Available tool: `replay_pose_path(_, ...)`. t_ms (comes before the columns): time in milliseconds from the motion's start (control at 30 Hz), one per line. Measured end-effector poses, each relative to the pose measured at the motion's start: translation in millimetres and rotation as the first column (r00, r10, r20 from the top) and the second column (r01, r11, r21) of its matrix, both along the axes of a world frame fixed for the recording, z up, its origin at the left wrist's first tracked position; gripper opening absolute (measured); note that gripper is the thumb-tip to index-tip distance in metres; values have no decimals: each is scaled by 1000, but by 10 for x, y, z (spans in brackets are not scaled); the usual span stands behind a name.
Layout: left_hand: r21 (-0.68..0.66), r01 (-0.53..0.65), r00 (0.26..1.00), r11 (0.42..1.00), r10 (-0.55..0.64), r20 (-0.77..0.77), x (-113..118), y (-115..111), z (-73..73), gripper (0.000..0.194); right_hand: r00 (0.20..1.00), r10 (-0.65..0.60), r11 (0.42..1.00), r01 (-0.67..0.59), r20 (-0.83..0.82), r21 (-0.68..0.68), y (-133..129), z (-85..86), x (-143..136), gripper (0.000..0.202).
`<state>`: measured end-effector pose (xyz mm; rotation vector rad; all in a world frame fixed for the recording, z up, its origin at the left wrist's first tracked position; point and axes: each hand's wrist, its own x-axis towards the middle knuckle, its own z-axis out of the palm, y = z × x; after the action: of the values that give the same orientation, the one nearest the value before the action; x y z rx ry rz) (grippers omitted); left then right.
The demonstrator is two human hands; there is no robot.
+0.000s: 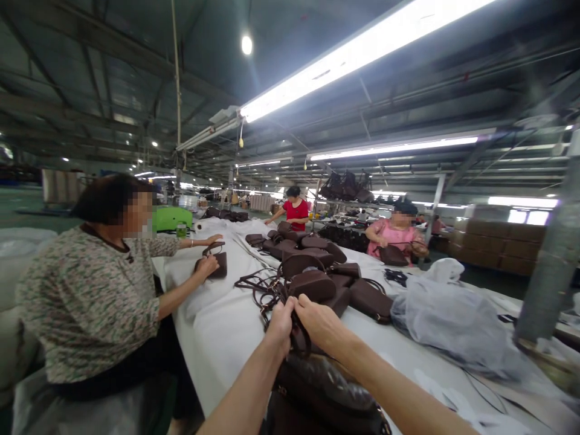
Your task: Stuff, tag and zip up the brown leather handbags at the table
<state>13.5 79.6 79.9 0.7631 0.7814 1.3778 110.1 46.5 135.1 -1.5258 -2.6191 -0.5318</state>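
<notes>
My left hand and my right hand meet at the middle of the table, fingers pinched together on a dark brown strap. The strap hangs below my fingers, and its ends are hard to make out. Just beyond my hands lies a pile of dark brown bags, with thin straps spread on its left side. Nearer to me, below my wrists, is another dark brown bag with shiny clear plastic on it.
A person at the left handles a brown bag on the white table covering. Two more people work at the far side. Clear plastic bags lie at the right, near a metal post.
</notes>
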Motion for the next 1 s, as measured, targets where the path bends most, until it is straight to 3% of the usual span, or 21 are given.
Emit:
replay_pose_path(100, -49, -35, 995, 998, 39, 91, -212, 119, 58, 29, 991, 20, 998, -29, -133, -63, 7, -55, 262, 42)
replay_pose_path(200, -68, -23, 988, 997, 34, 153, -574, 234, 140, 32, 957, 54, 989, -92, -286, -118, 31, -95, 799, 25)
replay_pose_path(267, -49, 5, 987, 999, 3, 162, -756, 261, 184, 34, 931, 48, 987, -100, -363, -125, 50, -83, 1147, 25)
replay_pose_path(333, -13, 82, 988, 997, -80, 134, -797, 235, 221, 32, 925, 39, 990, -87, -379, -109, 54, -34, 1330, 28)
replay_pose_path(400, 18, 217, 974, 976, -217, 62, -696, 162, 263, 26, 939, 44, 994, -77, -340, -82, 44, 45, 1289, 30)
replay_pose_path(533, 23, 484, 869, 875, -478, -123, -360, -50, 350, 24, 972, 22, 999, -16, -234, 28, 48, 249, 845, 30)
replay_pose_path(633, 13, 622, 763, 783, -602, -237, -259, -185, 370, 31, 975, -24, 992, 50, -219, 116, 94, 384, 628, 30)
replay_pose_path(733, 27, 708, 673, 706, -661, -332, -299, -256, 353, 42, 973, -31, 988, 65, -227, 141, 138, 455, 615, 31)
replay_pose_path(900, 42, 598, 728, 801, -520, -447, -380, -254, 337, 37, 962, 84, 994, -62, -261, 94, 130, 464, 723, 31)
replay_pose_path(1000, 46, 559, 751, 828, -482, -450, -393, -227, 347, 32, 935, 158, 981, -185, -317, -59, 82, 467, 787, 33)
